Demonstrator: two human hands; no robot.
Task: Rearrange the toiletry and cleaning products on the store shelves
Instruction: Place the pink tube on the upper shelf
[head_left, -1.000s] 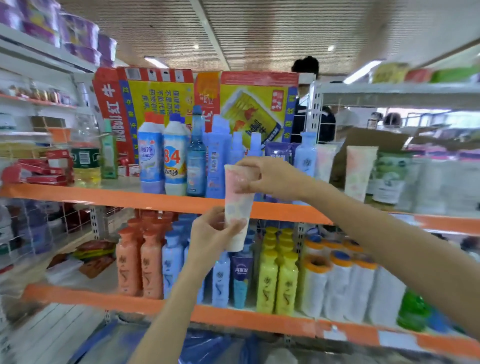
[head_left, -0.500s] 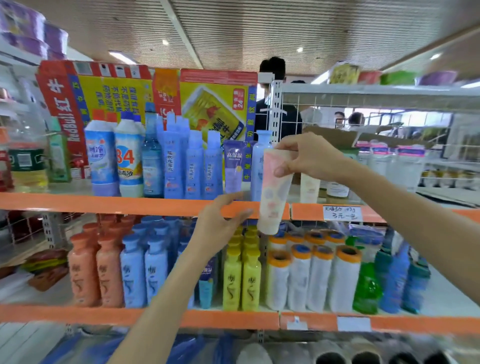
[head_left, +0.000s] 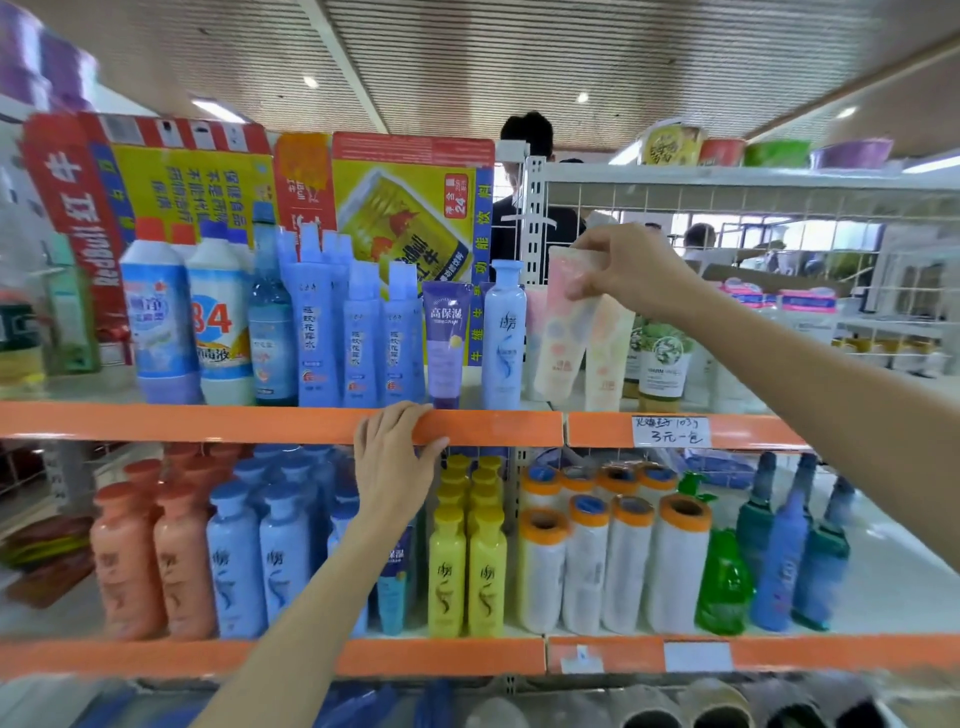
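Note:
My right hand (head_left: 626, 270) grips the top of a pale pink tube (head_left: 561, 332) with pastel dots. The tube stands over the upper shelf, just right of a light blue bottle (head_left: 503, 332) and beside a similar pale tube (head_left: 608, 358). My left hand (head_left: 397, 462) rests on the orange front edge of the upper shelf (head_left: 260, 423), fingers spread, holding nothing. A purple tube (head_left: 444, 343) stands just above that hand.
Blue spray bottles (head_left: 358, 338) and white cleaner bottles (head_left: 213, 317) fill the upper shelf's left. The lower shelf (head_left: 441, 657) carries orange, blue and yellow bottles (head_left: 467, 561), white rolls (head_left: 623, 561) and green and blue bottles. A person (head_left: 524, 208) stands behind the shelves.
My right hand carried the pink tube right and onto the upper shelf. My left hand let go of the tube and dropped onto the shelf's orange edge.

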